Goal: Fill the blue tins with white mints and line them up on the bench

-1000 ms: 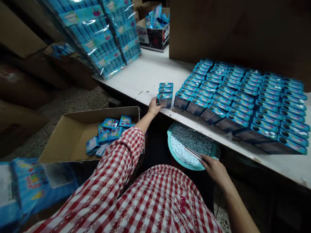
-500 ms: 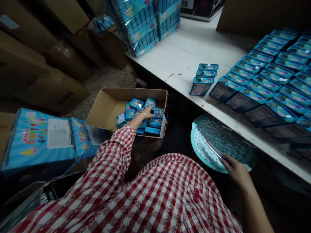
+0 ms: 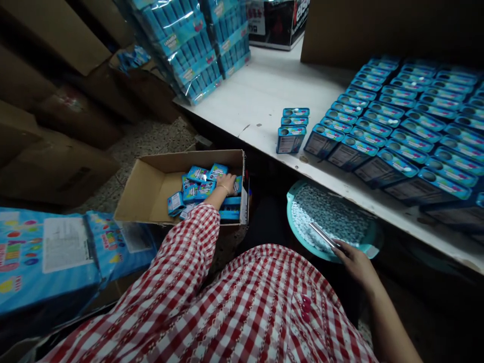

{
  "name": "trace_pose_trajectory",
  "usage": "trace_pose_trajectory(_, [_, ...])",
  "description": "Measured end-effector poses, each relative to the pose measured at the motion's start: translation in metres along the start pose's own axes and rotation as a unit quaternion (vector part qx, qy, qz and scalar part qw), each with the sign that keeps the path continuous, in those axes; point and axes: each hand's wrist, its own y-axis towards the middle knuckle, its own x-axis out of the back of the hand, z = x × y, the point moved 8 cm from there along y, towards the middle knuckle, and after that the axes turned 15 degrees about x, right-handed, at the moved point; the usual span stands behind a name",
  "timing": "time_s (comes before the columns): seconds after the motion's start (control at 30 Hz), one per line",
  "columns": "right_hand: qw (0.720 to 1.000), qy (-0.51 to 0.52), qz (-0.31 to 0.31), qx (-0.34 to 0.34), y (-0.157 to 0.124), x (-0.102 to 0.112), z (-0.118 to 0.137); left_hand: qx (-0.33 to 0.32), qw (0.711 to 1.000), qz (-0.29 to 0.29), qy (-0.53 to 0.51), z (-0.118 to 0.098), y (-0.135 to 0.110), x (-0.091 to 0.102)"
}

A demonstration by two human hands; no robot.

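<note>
My left hand (image 3: 226, 184) reaches down into an open cardboard box (image 3: 147, 194). Its fingers are curled over a small blue candy box (image 3: 237, 185) near the right wall, partly hiding it. Several more blue candy boxes (image 3: 197, 174) lie loosely around it. In my right hand (image 3: 351, 258) is a narrow, shiny metal scoop (image 3: 322, 234), its far end over small pale candies (image 3: 308, 217). These fill a round turquoise basin (image 3: 290, 209), partly tucked under the table edge.
On the white table (image 3: 264, 83), three blue boxes (image 3: 292, 138) stand beside long rows of upright open-topped boxes (image 3: 378, 128). Plastic-wrapped stacks of blue boxes (image 3: 189, 60) stand at the table's far left corner. Large cartons (image 3: 49, 146) and blue printed packages (image 3: 45, 257) fill the left side.
The view has shifted, so the table and boxes appear further left. My left hand has shifted slightly among the candy boxes, while my right hand keeps the scoop over the basin.
</note>
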Motion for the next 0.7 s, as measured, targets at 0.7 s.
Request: trace_pose_trajectory(0.7, [0.989, -0.145, 0.006, -0.006, 0.016, 0.028, 0.007, 0.057, 0.657, 0.354, -0.663, -0.135, -0.165, 0.013])
